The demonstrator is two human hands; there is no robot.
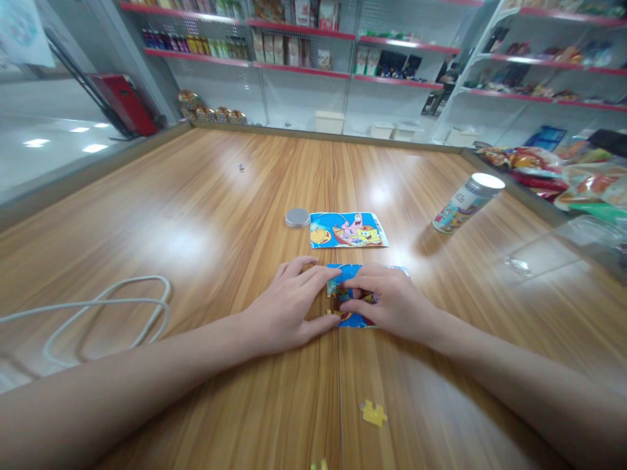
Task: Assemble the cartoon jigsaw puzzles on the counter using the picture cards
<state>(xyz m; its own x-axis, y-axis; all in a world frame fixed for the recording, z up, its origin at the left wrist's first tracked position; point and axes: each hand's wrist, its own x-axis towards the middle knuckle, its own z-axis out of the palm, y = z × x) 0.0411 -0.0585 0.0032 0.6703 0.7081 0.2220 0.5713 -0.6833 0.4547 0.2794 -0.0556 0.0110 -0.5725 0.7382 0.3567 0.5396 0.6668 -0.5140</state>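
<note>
A partly assembled blue jigsaw puzzle (350,320) lies flat on the wooden table, largely covered by my hands. My left hand (294,303) rests at its left edge, fingers stretched out and thumb apart, tips touching the edge pieces. Over the puzzle is my right hand (386,297), its thumb and fingers bent around a small dark-blue jigsaw piece (347,297) beside a gap on the left side. The fingers partly hide this piece. Just beyond the puzzle lies a picture sheet (349,230) with cartoon figures in a boat. A loose yellow jigsaw piece (374,413) lies nearer to me.
A round silver lid (297,218) sits beside the sheet. To the right stands a printed cylindrical tin (467,202), near a clear plastic container (588,238). A white cable (117,301) loops at left. Stocked shelves (304,65) line the back; another piece (319,465) shows at the bottom edge.
</note>
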